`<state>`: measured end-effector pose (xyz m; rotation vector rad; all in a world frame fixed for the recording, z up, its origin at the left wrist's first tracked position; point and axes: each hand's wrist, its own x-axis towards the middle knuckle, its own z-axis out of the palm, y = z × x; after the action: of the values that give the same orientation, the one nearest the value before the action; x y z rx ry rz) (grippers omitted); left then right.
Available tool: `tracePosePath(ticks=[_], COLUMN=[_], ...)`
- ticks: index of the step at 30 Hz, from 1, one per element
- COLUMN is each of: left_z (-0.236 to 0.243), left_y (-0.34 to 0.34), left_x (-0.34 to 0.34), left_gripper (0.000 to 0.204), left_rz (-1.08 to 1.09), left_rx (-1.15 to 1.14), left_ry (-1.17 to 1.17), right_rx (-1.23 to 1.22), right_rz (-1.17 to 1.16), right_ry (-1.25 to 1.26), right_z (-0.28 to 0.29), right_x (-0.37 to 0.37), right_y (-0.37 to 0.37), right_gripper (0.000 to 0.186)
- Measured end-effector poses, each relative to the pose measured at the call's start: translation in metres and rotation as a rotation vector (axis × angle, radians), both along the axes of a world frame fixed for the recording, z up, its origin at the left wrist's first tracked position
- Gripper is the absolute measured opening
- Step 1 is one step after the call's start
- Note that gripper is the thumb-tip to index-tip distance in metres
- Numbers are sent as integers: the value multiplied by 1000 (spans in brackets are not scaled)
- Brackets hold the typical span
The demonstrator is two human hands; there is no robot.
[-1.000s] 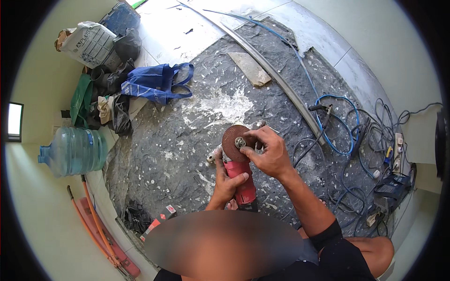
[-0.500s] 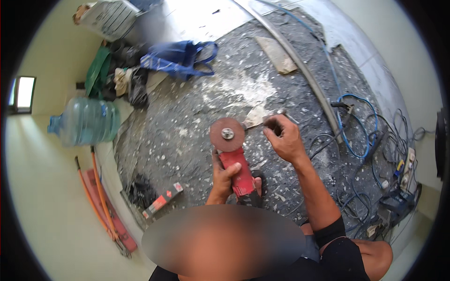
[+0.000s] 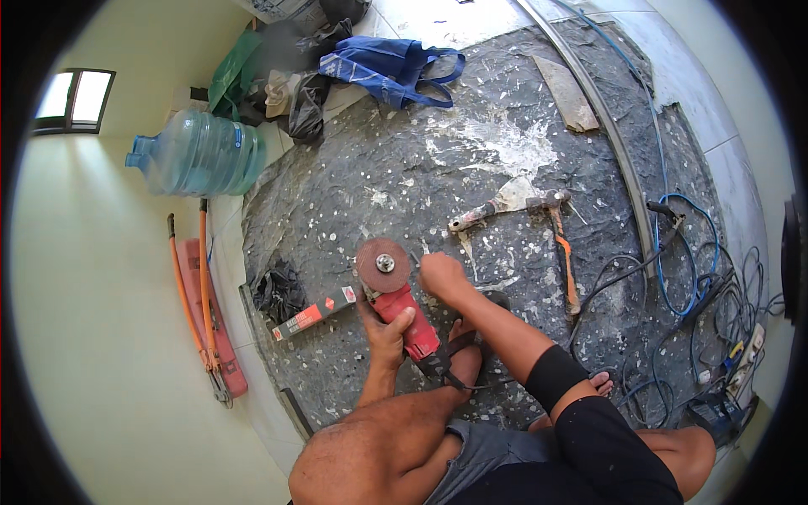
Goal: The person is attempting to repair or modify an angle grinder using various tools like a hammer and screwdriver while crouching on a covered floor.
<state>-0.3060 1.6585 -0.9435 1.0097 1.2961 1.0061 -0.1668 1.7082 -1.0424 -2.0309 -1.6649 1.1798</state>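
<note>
A red angle grinder point(image 3: 410, 324) is gripped round its body by my left hand point(image 3: 389, 338), above the spattered dark floor sheet. Its reddish-brown disc point(image 3: 369, 271) faces up, with a metal nut at the centre. Just right of the disc is my right hand point(image 3: 443, 276), fingers curled closed. A short grey piece sticks out by its fingertips toward the disc; its kind is unclear. The grinder's cord runs from its rear past my foot. Left of the grinder lies a long narrow red, black and white box point(image 3: 316, 313).
Beyond my right hand lie a hammer with an orange-marked handle point(image 3: 566, 261) and a pale-spattered tool handle point(image 3: 473, 219). A long metal bar point(image 3: 608, 126) and tangled cables point(image 3: 707, 295) are at right. Bolt cutters point(image 3: 204, 311), a water jug point(image 3: 202, 153) and a blue bag point(image 3: 391, 71) sit left and far.
My right hand has moved left and nearer, from apart at the right to close beside the disc. The left hand keeps its hold on the angle grinder. The whole view has shifted.
</note>
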Motion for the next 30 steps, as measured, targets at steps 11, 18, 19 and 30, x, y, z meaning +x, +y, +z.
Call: tracePosePath(ticks=[11, 18, 19, 30], left_z=[-31, -58, -62, -84], left_y=[13, -23, -27, -41], left_x=[120, 160, 158, 145], left_gripper=[92, 96, 96, 96], left_rz=[-366, -506, -490, -541], left_rx=[27, -106, -87, -144], left_ry=[-78, 1, -23, 13], right_rx=[209, 99, 18, -135], right_rz=[-725, -680, -684, -648], right_ry=[559, 91, 36, -47], right_z=[73, 112, 111, 99], right_x=[180, 180, 178, 167], right_y=[-55, -85, -85, -92], right_gripper=[37, 88, 92, 80])
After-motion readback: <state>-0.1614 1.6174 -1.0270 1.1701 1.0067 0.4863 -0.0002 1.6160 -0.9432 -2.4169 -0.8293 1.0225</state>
